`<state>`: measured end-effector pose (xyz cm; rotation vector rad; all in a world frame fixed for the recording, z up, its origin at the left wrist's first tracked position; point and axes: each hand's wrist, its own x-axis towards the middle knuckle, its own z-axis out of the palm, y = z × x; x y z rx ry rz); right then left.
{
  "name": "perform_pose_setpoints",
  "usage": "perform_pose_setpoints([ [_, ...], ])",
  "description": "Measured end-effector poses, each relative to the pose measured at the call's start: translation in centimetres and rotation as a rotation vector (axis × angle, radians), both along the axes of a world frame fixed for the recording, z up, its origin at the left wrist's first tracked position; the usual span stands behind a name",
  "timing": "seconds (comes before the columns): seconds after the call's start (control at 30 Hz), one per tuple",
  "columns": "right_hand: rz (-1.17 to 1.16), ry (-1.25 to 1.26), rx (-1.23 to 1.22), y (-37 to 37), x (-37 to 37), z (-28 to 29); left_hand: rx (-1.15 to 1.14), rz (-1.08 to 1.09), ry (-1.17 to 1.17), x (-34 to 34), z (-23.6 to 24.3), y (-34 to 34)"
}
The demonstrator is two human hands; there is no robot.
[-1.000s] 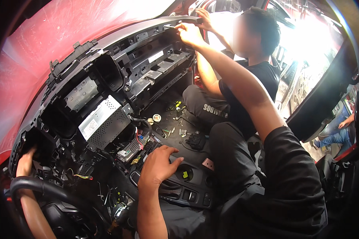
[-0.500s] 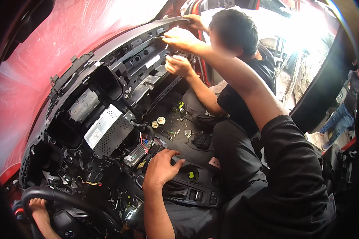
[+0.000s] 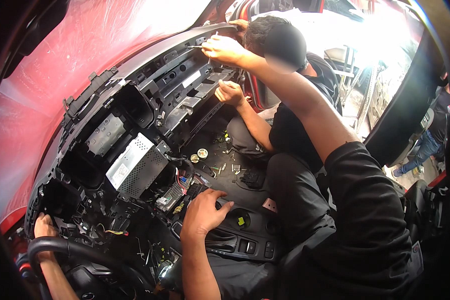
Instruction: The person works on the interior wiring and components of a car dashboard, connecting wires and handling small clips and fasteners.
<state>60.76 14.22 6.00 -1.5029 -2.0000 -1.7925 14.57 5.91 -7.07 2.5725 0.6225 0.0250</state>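
My right hand, at the far end of my outstretched arm, is closed around a thin metal T-shaped tool. Its shaft points at the inner side of the stripped dashboard. My left hand rests low at the edge of the centre console, thumb and fingers apart, next to the gear lever boot. Whatever lies under that palm is hidden. A co-worker's hand, fingers curled, hovers below my right hand. Their other hand is on the dashboard's far end.
Another person's hand reaches behind the steering wheel into the dashboard. A perforated metal box sits mid-dashboard, above loose wiring. Small parts and two round rolls lie on the floor. The crouching co-worker occupies the door side.
The co-worker's curled hand has dropped away from my right hand, and their head has tilted. Behind the steering wheel, the other person's hand has moved up into the dashboard. My left hand stays put.
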Motion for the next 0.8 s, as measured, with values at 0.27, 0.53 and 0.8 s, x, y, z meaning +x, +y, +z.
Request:
perform_pose_setpoints([
  [0.27,0.482,2.009,-0.059,5.0,-3.8,0.2,-0.018,0.008,-0.015,-1.4,-0.2,0.7],
  [0.53,0.387,1.626,0.055,3.0,-4.9,-1.1,-0.009,-0.023,-0.047,-0.2,0.3,0.2],
  [0.8,-0.067,0.576,0.073,-1.4,-2.4,-3.2,0.076,-0.262,-0.097,0.5,1.7,-3.3],
])
